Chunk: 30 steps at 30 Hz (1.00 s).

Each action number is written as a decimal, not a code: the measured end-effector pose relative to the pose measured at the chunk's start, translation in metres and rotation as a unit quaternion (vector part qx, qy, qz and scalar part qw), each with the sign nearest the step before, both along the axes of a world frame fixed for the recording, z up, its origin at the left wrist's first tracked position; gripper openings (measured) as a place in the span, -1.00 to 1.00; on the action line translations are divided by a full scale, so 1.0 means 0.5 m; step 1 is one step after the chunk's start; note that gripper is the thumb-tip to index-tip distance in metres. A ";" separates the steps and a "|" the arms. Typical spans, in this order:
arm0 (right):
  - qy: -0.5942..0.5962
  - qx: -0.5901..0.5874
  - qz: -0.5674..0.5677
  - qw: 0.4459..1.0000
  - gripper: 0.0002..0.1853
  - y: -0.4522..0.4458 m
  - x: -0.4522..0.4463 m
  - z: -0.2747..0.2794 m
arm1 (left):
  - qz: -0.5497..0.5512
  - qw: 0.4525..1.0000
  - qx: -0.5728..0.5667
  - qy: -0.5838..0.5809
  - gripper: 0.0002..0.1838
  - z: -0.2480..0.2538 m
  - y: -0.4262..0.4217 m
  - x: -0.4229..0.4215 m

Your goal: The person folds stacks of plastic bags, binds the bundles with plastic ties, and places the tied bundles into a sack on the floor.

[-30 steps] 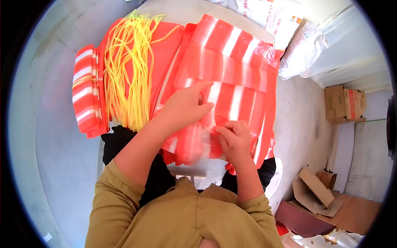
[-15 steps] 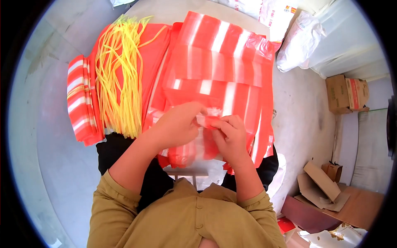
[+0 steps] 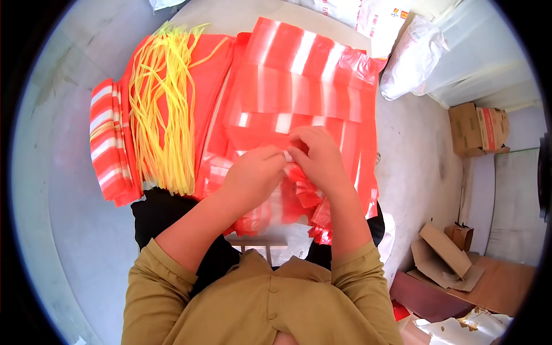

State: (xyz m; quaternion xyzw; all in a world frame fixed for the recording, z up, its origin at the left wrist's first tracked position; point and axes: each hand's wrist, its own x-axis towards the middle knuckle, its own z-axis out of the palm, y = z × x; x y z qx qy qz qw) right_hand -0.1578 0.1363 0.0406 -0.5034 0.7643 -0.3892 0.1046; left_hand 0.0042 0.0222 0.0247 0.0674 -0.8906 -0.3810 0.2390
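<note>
Red-and-white striped plastic sheets [image 3: 299, 86] lie layered in front of me and hang over towards my lap. Over their lower half, my left hand [image 3: 257, 172] and my right hand [image 3: 317, 154] meet, with fingertips almost touching. Both are closed in a pinch on the striped plastic. A crumpled, gathered part of it [image 3: 306, 192] hangs below my right hand. My fingers hide the exact spot where they grip. A bundle of thin yellow strips [image 3: 164, 115] is spread on red plastic left of the sheets.
At the far left lies a folded striped bundle [image 3: 109, 141]. White sacks [image 3: 413, 57] stand at the back right. A cardboard box [image 3: 478, 131] sits by the right wall, and an opened carton [image 3: 443, 259] rests on a brown surface [image 3: 500, 282] at lower right.
My right hand has moved up and turned over, its fingers now near the left fingertips. The plastic below it has become more crumpled. My left hand has shifted only slightly.
</note>
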 end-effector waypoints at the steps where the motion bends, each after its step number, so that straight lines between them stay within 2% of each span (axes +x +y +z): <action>1: -0.008 0.026 0.007 1.000 -0.83 0.001 -0.004 -0.002 | 0.010 1.000 0.017 -0.003 -0.85 -0.002 0.000 -0.003; 5: -0.034 0.063 0.009 0.997 -0.83 0.019 -0.015 -0.012 | 0.050 0.995 0.090 -0.014 -0.88 -0.002 0.007 -0.013; 8: -0.129 0.039 -0.054 0.989 -0.81 0.049 -0.017 -0.001 | 0.062 0.988 0.127 -0.067 -0.92 0.007 0.002 -0.018; 11: -0.105 -0.047 -0.140 0.983 -0.77 0.110 -0.039 -0.005 | 0.070 0.978 0.173 -0.094 -0.88 0.016 0.000 -0.018; 12: -0.115 -0.046 -0.137 0.983 -0.72 0.139 -0.057 -0.003 | 0.074 0.974 0.191 -0.095 -0.87 0.019 0.000 -0.018; 15: -0.147 -0.075 -0.221 0.961 -0.69 0.215 -0.058 -0.018 | 0.071 0.976 0.180 -0.097 -0.84 0.021 -0.003 -0.019; 16: -0.137 -0.080 -0.214 0.964 -0.65 0.237 -0.060 -0.026 | 0.070 0.975 0.185 -0.097 -0.84 0.020 -0.003 -0.019; 19: -0.226 -0.105 -0.220 0.943 -0.58 0.270 -0.050 -0.044 | 0.069 0.971 0.206 -0.101 -0.84 0.018 -0.006 -0.020; 22: -0.229 -0.134 -0.202 0.943 -0.52 0.265 -0.053 -0.059 | 0.069 0.966 0.230 -0.099 -0.84 0.021 -0.007 -0.021; 25: -0.265 -0.069 -0.242 0.931 -0.47 0.251 -0.054 -0.031 | 0.068 0.968 0.226 -0.086 -0.84 0.025 -0.007 -0.020; 27: -0.287 -0.092 -0.230 0.926 -0.43 0.242 -0.053 -0.028 | 0.068 0.972 0.209 -0.082 -0.83 0.024 -0.010 -0.019; 30: -0.289 -0.046 -0.228 0.929 -0.37 0.236 -0.020 -0.006 | 0.071 0.972 0.200 -0.099 -0.83 0.025 -0.011 -0.018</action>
